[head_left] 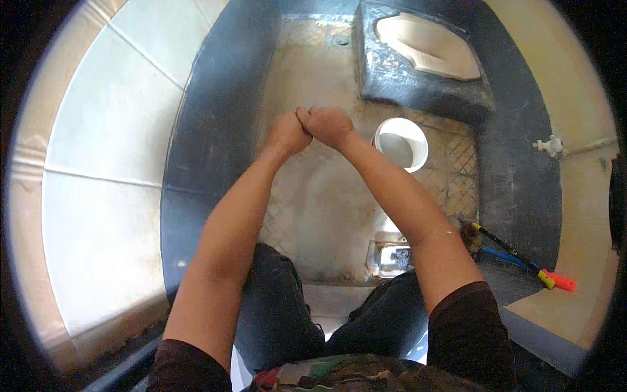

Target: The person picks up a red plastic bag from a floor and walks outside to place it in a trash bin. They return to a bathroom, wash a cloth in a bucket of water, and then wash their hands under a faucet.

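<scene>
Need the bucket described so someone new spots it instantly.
Find the raised dark block at the upper right, with the pale squat pan set into it. Just below the block in the picture, to the right of the right hand, the bucket stands on the tiled floor. It is white with a round open rim, whereas the pan is elongated.

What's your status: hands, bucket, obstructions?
Left hand and right hand closed, touching. White bucket right of hands. Long-handled tools farther right, clear of hands.
</scene>
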A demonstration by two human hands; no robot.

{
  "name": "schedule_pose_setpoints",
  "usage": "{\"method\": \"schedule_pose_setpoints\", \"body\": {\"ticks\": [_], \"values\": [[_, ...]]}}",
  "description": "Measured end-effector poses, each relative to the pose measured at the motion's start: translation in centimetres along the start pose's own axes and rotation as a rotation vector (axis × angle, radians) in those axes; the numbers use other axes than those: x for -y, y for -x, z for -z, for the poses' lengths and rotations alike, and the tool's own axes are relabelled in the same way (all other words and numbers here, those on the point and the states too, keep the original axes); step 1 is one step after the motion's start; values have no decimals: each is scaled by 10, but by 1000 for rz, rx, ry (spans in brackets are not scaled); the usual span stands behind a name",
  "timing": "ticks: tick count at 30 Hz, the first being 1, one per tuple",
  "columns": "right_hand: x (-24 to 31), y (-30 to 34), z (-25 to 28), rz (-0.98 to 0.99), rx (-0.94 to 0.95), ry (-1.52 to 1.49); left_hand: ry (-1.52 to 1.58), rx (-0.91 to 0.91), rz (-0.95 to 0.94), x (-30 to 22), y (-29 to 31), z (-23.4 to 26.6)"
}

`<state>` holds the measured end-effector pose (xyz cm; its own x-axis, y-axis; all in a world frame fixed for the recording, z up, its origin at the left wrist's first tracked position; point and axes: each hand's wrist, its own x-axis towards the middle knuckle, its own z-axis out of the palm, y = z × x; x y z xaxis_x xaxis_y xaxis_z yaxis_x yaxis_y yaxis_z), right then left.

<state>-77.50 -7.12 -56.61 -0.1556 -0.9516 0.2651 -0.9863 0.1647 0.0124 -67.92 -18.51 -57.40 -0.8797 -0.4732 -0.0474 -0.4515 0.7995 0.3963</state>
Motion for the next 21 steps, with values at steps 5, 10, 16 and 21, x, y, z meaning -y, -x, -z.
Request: {"method": "schedule_pose_setpoints", "body": {"ticks": [5, 10, 16, 21], "values": [[7, 5, -8, -81, 19, -93, -114, 3, 51, -36, 38, 40], [14, 12, 4, -206, 81, -418, -329, -41, -79, -17, 33, 21], [12, 20, 22, -144, 155, -626, -487, -17, -71, -25, 33, 18], [-16, -2, -15, -210, 95, -563, -260, -214, 3, -34, 23, 18]]}}
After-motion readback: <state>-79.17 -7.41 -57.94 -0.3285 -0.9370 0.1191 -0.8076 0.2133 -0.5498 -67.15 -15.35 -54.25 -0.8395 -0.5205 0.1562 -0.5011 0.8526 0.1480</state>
